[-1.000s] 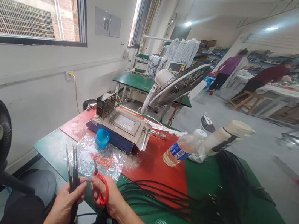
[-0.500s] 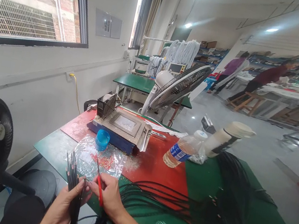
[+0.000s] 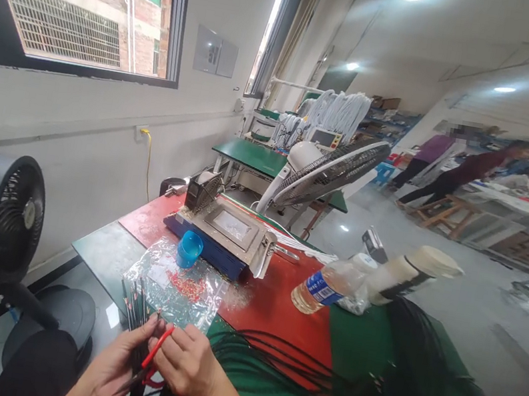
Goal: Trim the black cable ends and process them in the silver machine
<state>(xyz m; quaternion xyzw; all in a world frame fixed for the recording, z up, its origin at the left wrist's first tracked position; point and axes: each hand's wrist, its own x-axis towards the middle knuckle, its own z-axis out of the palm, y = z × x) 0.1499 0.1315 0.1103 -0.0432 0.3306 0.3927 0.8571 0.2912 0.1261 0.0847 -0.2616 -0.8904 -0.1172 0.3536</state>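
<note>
My left hand [image 3: 112, 362] is closed around a bundle of thin black cables [image 3: 137, 305], their stripped ends fanning upward. Red-handled scissors [image 3: 157, 348] are in my right hand [image 3: 191, 361], with the dark blades pointing down and left. The fingertips of both hands meet at one cable end, where fine detail is too small to make out. Just beyond the hands, a clear plastic sheet [image 3: 149, 280] carries a scatter of red and yellowish scraps [image 3: 186, 285]. A blue plastic cup [image 3: 189, 250] rests on its far part.
A blue-sided heating device [image 3: 215, 247] with a small fan stands behind the cup. To the right are a bottle [image 3: 318, 288], a pale flask [image 3: 409, 273] and long black cables [image 3: 280, 349]. A black fan [image 3: 1, 221] stands left. Two people are in the background.
The scissors have turned in my right hand, from blades up to blades down-left. My right fingers have drawn in against the left fingertips. The whole view has shifted slightly.
</note>
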